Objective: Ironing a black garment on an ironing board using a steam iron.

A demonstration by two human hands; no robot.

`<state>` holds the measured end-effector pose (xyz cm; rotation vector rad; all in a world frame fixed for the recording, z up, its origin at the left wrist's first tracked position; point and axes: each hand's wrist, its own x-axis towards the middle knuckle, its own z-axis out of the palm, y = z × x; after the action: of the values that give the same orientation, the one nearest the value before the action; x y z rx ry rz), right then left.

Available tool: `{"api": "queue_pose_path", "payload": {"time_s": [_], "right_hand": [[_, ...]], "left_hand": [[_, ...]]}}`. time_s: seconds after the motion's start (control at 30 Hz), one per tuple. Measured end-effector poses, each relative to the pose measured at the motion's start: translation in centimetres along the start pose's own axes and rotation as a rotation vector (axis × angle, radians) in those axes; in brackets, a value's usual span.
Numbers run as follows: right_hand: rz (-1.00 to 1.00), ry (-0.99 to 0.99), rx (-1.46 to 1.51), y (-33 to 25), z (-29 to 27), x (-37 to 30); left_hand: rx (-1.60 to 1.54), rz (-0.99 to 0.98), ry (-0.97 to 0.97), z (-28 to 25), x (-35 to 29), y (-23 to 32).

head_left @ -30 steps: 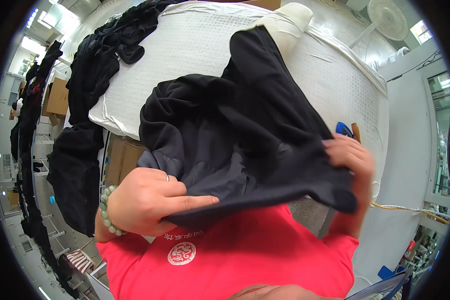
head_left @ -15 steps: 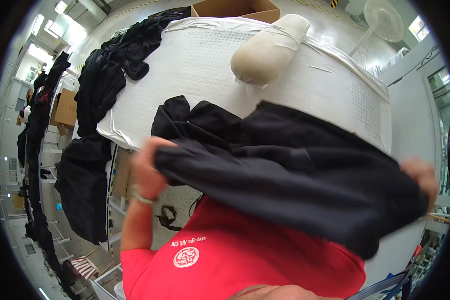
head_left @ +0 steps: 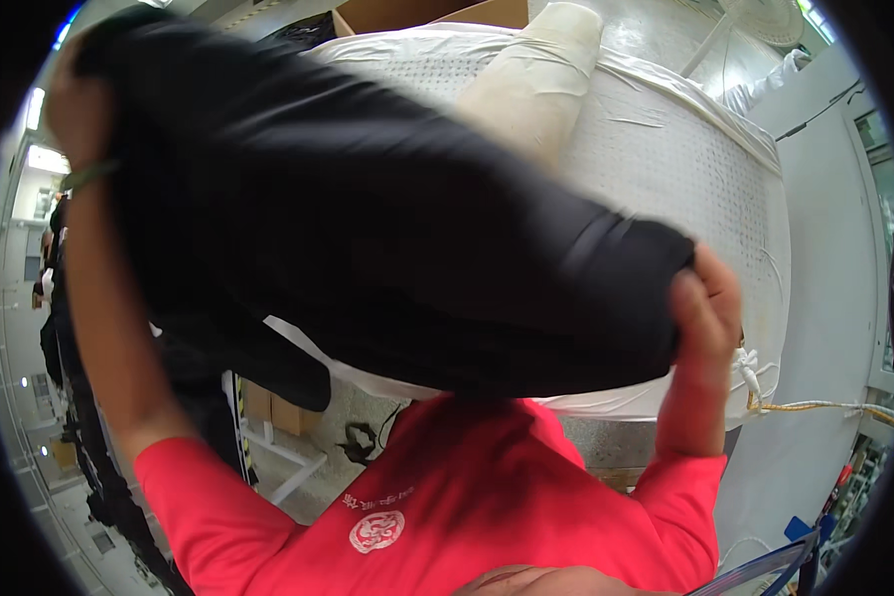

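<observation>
A black garment (head_left: 368, 219) is stretched between my two hands, lifted over the near part of the white padded table (head_left: 680, 189). At the far left my raised left hand (head_left: 79, 117) grips one end, somewhat blurred. My right hand (head_left: 707, 303) is closed on the other end, fingers folded over its edge. A narrow part of the garment hangs down on the left side. Its exact cut cannot be made out. Behind it, a cream padded pressing form (head_left: 538, 84) lies on the table, its near end hidden by the cloth.
An open cardboard box (head_left: 422, 12) stands beyond the table's far edge. On the right are a grey-white wall panel (head_left: 824, 219) and a fan (head_left: 765, 18) farther back. A yellowish cord (head_left: 815, 405) runs from the table's right corner. Dark cloth (head_left: 194, 382) hangs on the left.
My left hand has swung up and far left, raising its end of the garment. My right hand has come inward and up. The cloth now covers the table's left part and much of the form.
</observation>
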<state>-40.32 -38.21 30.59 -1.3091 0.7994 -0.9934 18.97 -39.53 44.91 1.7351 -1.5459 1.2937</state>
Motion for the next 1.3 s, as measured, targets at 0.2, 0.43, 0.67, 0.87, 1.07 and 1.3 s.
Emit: {"api": "queue_pose_path", "payload": {"time_s": [0.2,0.43,0.67,0.87,1.07,1.3], "right_hand": [[-0.053,0.363,-0.767,14.0,-7.8,13.2],[0.145,0.456,-0.753,26.1,-6.5,15.0],[0.041,0.597,-0.576,26.2,2.4,18.9],[0.308,0.453,-0.818,22.9,1.3,16.8],[0.215,0.493,-1.197,23.0,-4.2,18.6],[-0.404,0.285,-1.127,22.2,5.5,20.3]], "left_hand": [[-0.378,-0.146,-0.511,21.5,-9.8,14.9],[-1.022,-0.560,-0.840,14.3,-24.4,26.6],[-1.136,-0.840,-0.926,12.1,-29.2,30.6],[-1.139,-0.763,-0.895,11.6,-28.2,29.3],[-1.120,-0.397,-0.679,15.5,-24.3,31.4],[-1.111,-0.409,-0.708,18.9,-23.9,32.5]]}}
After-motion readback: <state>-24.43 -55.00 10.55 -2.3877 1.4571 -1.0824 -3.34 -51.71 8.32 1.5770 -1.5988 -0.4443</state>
